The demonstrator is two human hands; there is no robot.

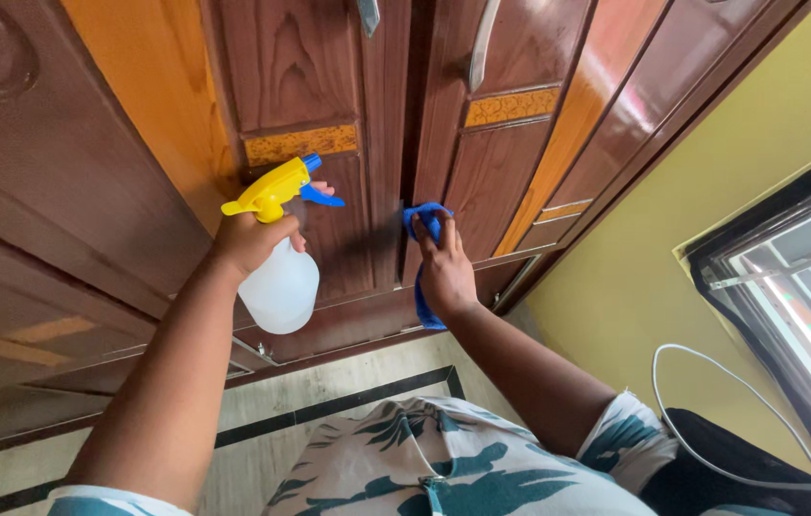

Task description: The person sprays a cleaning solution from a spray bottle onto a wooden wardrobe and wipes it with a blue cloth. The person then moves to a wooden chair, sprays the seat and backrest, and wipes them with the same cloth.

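Note:
My left hand grips the neck of a clear spray bottle with a yellow head and blue trigger and nozzle, aimed at the dark brown wooden wardrobe door. My right hand presses a blue cloth flat against the edge of the neighbouring door panel, fingers spread over it; part of the cloth hangs below my wrist.
The wardrobe has several carved doors with metal handles and orange inlay strips. A yellow wall and a window lie to the right, with a white cable. Pale tiled floor with a dark border runs below.

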